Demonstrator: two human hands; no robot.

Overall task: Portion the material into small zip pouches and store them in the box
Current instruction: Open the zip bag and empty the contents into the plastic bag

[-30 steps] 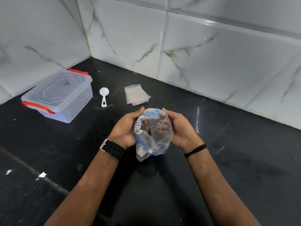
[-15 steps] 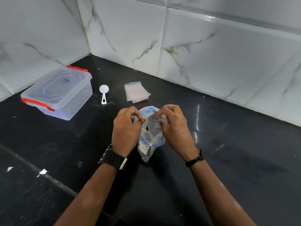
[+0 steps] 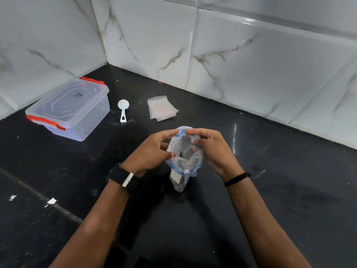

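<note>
1. A clear plastic bag (image 3: 184, 157) with blue print is held upright over the black countertop (image 3: 289, 190), near the middle of the view.
2. The bag's rim is pinched on its 9 o'clock side by the left hand (image 3: 150, 151), fingers and thumb curled onto the plastic.
3. The rim's 3 o'clock side is gripped by the right hand (image 3: 216, 149), fingers bent over the edge, so that the mouth is held apart between the two hands.
4. What lies inside the bag cannot be made out through the crumpled plastic.
5. A stack of small zip pouches (image 3: 161, 110) is laid flat on the countertop at 12 o'clock from the hands, well apart from them.
6. A white scoop (image 3: 123, 109) is seen at 11 o'clock, between the pouches and the box.
7. The clear storage box (image 3: 71, 109), lid on, with orange-red latches, is set at 10 o'clock in the corner by the tiled wall (image 3: 251, 55).
8. A dark watch (image 3: 125, 177) is worn on the left wrist, and a black band (image 3: 237, 178) on the right.
</note>
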